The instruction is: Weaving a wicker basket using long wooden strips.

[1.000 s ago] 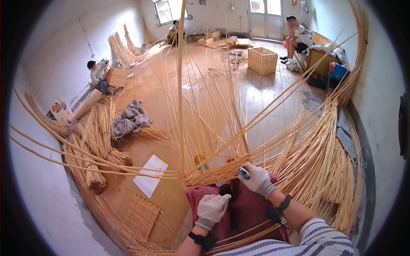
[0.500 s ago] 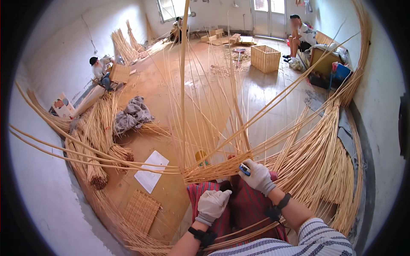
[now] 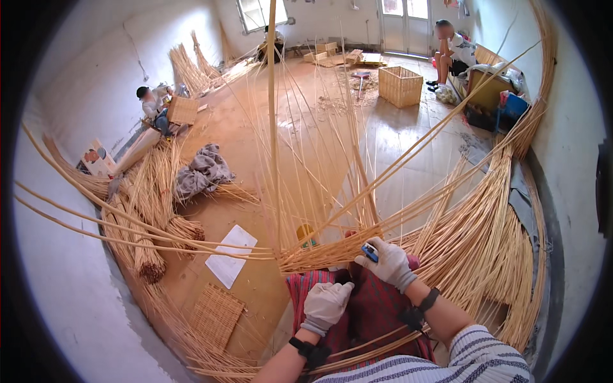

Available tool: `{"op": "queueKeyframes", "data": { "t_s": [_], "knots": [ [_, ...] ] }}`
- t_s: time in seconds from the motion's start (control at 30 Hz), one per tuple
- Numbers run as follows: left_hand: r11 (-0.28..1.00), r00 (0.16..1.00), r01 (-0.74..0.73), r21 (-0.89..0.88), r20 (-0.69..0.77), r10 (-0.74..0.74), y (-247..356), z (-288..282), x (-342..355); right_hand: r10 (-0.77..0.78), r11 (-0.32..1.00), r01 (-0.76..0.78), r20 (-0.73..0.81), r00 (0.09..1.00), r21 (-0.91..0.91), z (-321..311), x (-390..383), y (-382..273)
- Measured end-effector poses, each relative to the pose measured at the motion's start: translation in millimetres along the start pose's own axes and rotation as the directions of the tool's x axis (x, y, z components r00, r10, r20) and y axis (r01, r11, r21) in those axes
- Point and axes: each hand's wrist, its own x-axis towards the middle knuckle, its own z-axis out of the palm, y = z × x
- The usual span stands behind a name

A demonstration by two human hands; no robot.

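Across my lap lies a partly woven wicker piece (image 3: 329,255), with long pale rods standing up from it and fanning out to both sides. My right hand (image 3: 389,265), in a white glove, is closed around a small blue-handled tool (image 3: 369,251) at the right end of the weave. The tool's working end is too small to make out. My left hand (image 3: 327,305), also gloved, is curled closed over the red striped cloth (image 3: 377,316) on my knees, just below the weave. Whatever its fingers hold, if anything, is hidden.
A thick spread of loose rods (image 3: 479,242) lies at my right. Bundled rods (image 3: 147,236), a grey cloth (image 3: 203,172), a white sheet (image 3: 231,256) and a woven panel (image 3: 217,314) lie left. A wicker box (image 3: 400,87) stands farther off. Several people sit along the walls.
The whole view has shifted slightly, so things appear a little to the right. Both hands keep nearly the same places on the lap, and the blue-handled tool stays in my right hand.
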Motion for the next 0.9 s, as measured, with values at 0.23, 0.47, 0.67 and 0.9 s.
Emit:
{"op": "queueKeyframes", "data": {
  "t_s": [0.23,0.47,0.67,0.9],
  "knots": [
    [0.999,0.995,0.015,0.033,0.100,-0.019,1.0,-0.3,-3.1,-0.065,0.997,0.065,0.013,0.998,-0.049,2.8,1.6,-6.7],
    [0.876,0.855,0.164,-0.453,-0.377,-0.355,-15.7,-17.3,-4.0,-0.036,0.999,0.036,-0.016,0.999,0.014,1.5,3.0,-2.5],
    [0.515,0.438,0.620,-0.592,-0.284,-0.853,-123.8,36.7,-43.3,-0.225,0.973,0.231,-0.181,0.957,0.013,-14.9,30.7,4.4],
    [-0.137,0.618,0.396,-0.908,0.374,-0.691,-177.3,50.0,-16.1,-0.124,0.942,0.036,-0.247,0.961,-0.335,-34.4,94.9,53.9]
  ]
}}
